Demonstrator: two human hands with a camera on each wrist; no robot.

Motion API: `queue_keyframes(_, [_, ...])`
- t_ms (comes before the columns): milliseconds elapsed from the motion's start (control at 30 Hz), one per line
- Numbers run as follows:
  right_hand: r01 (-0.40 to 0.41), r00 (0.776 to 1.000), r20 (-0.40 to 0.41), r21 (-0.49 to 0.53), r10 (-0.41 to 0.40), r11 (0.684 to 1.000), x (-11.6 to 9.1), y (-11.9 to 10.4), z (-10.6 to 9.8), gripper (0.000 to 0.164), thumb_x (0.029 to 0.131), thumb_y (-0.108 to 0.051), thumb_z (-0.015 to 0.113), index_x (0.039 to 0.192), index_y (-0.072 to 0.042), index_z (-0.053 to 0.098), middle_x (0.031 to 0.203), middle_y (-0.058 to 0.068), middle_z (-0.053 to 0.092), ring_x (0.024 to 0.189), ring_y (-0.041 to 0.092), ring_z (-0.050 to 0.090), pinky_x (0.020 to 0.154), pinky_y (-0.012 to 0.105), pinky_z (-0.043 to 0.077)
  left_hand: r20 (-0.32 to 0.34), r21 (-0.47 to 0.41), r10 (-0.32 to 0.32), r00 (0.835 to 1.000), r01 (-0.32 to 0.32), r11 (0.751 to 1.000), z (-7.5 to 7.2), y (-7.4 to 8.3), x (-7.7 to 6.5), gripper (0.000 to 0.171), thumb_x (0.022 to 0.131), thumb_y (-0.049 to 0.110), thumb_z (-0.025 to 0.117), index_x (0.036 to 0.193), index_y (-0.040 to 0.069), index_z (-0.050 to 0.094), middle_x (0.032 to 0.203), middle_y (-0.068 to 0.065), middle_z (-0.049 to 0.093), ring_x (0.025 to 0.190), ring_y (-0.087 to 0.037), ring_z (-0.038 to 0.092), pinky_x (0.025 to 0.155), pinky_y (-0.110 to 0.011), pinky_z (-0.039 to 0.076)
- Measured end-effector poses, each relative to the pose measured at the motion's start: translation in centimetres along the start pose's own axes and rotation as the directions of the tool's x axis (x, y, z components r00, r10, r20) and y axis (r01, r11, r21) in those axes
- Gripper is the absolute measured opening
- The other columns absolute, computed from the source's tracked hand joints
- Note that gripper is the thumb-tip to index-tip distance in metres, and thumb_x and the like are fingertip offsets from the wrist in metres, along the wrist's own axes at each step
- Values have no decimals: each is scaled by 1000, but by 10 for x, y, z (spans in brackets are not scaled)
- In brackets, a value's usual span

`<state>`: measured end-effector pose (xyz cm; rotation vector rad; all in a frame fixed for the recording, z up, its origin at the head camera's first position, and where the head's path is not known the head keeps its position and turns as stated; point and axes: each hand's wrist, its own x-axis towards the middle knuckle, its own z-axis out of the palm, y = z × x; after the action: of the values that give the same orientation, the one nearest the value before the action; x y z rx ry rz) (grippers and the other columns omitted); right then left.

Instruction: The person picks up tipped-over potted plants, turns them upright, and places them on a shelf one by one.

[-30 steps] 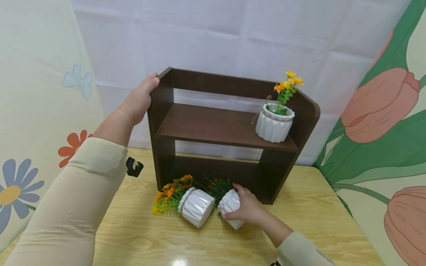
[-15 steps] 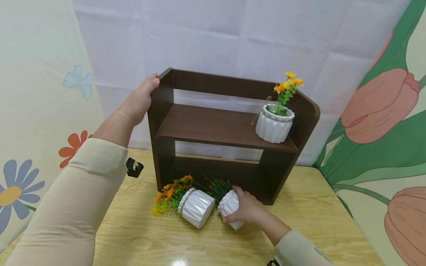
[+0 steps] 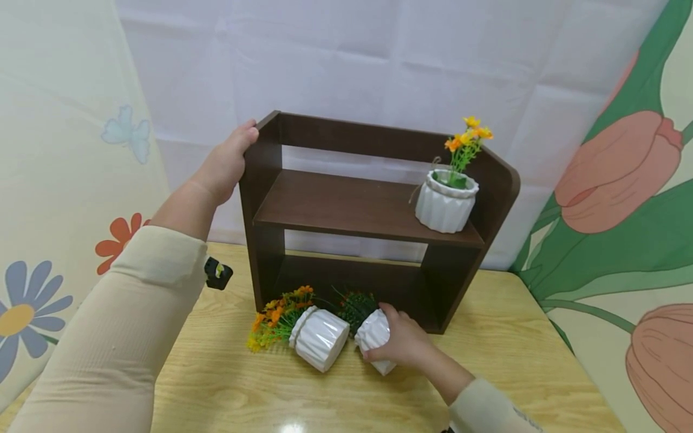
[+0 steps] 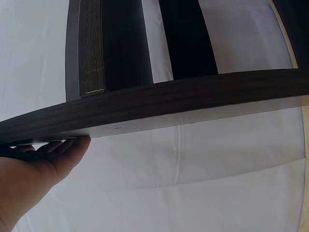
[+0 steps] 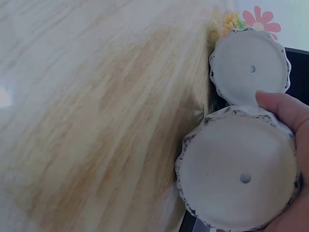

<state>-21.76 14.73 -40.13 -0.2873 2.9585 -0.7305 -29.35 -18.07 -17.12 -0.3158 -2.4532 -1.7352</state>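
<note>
My left hand (image 3: 227, 157) presses against the outer side of a dark brown two-tier shelf (image 3: 346, 201), fingertips near its top edge. In the left wrist view, the fingers (image 4: 72, 152) lie along the side panel (image 4: 193, 104). My right hand (image 3: 403, 337) grips a white fluted flowerpot (image 3: 373, 332) tipped on its side, its dark green plant (image 3: 356, 308) toward the lower shelf. The pot's round base (image 5: 239, 169) faces the right wrist camera. Beside it lies a second white flowerpot (image 3: 320, 338) with orange and yellow flowers (image 3: 278, 316).
A third white flowerpot (image 3: 446, 203) with yellow-orange flowers stands upright at the right of the upper shelf. Everything rests on a light wood table (image 3: 227, 379). A white cloth (image 3: 346, 60) hangs behind, and painted walls (image 3: 622, 210) flank the table.
</note>
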Motion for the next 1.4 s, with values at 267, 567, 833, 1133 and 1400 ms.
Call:
queue_keyframes(267, [-9, 999, -38, 83, 12, 997, -6, 9, 2, 106, 61, -44, 89, 147, -9, 39, 132, 22, 55, 107, 32, 60, 86, 50, 52, 6, -1, -8, 1000, 8, 1000, 0, 0, 0, 63, 104, 51, 14, 159, 26, -3, 167, 1, -7, 153, -20, -10, 123, -52, -4])
queue_keyframes(567, [1, 994, -106, 133, 13, 991, -14, 14, 5, 106, 60, -42, 89, 147, -10, 39, 131, 21, 56, 98, 26, 60, 78, 44, 52, 3, 3, -1, 1000, 1, 1000, 0, -1, 0, 62, 104, 51, 13, 159, 27, -4, 167, -1, -6, 153, -22, -10, 123, -54, -4])
queue_keyframes(833, [18, 987, -161, 164, 8, 986, -18, 23, 10, 106, 61, -40, 89, 149, -10, 38, 134, 20, 55, 104, 27, 59, 81, 44, 52, 5, 12, -3, 1000, 3, 1000, 0, -1, 0, 62, 104, 51, 13, 159, 28, -4, 167, 0, -7, 153, -22, -11, 122, -55, -3])
queue_keyframes(1133, [39, 980, -201, 211, 5, 977, -21, 29, 13, 107, 60, -36, 91, 149, -11, 38, 132, 19, 55, 97, 22, 58, 78, 38, 51, 3, 11, -4, 1000, 3, 1000, 0, -1, 0, 62, 104, 52, 12, 159, 28, -4, 167, 1, -8, 153, -22, -12, 122, -55, -4])
queue_keyframes(1400, [74, 969, -245, 245, -12, 967, -25, 35, 16, 106, 59, -35, 91, 148, -10, 40, 134, 21, 54, 106, 27, 59, 87, 44, 51, 11, 1, -7, 1000, 7, 1000, 0, 0, 0, 62, 104, 52, 12, 158, 29, -5, 167, 2, -9, 152, -22, -13, 122, -55, -5])
